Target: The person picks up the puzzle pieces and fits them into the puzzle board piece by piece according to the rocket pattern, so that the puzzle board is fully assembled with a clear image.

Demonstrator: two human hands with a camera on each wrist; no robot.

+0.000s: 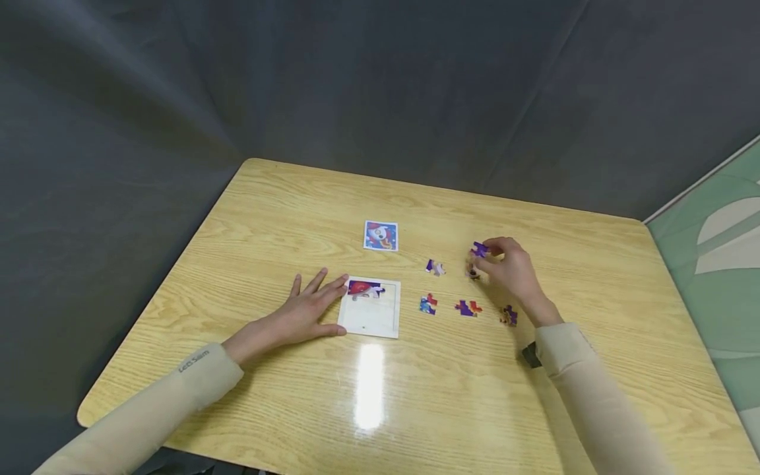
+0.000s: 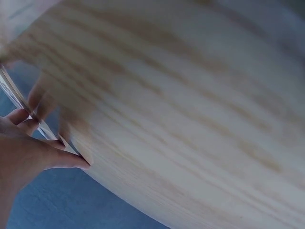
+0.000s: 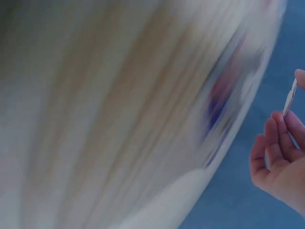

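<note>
My right hand [image 1: 512,267] pinches a purple jigsaw piece [image 1: 479,249] between thumb and fingers. In the right wrist view the pinched jigsaw piece [image 3: 289,98] shows edge-on as a thin white sliver. Just below it in the head view lies another jigsaw piece [image 1: 472,271], partly covered by the hand. My left hand [image 1: 305,313] rests with spread fingers at the left side of a white puzzle tray [image 1: 371,320], thumb at its lower corner. Joined red, purple and white pieces [image 1: 363,288] fill the tray's upper left. The left wrist view shows the fingers [image 2: 62,157] along the tray's edge.
Loose jigsaw pieces lie right of the tray: a purple-and-white one [image 1: 435,267], a blue-and-red one [image 1: 428,303], a purple-and-orange one [image 1: 468,308] and a dark one [image 1: 508,315]. A square picture card [image 1: 380,235] lies behind the tray on the wooden table [image 1: 285,218].
</note>
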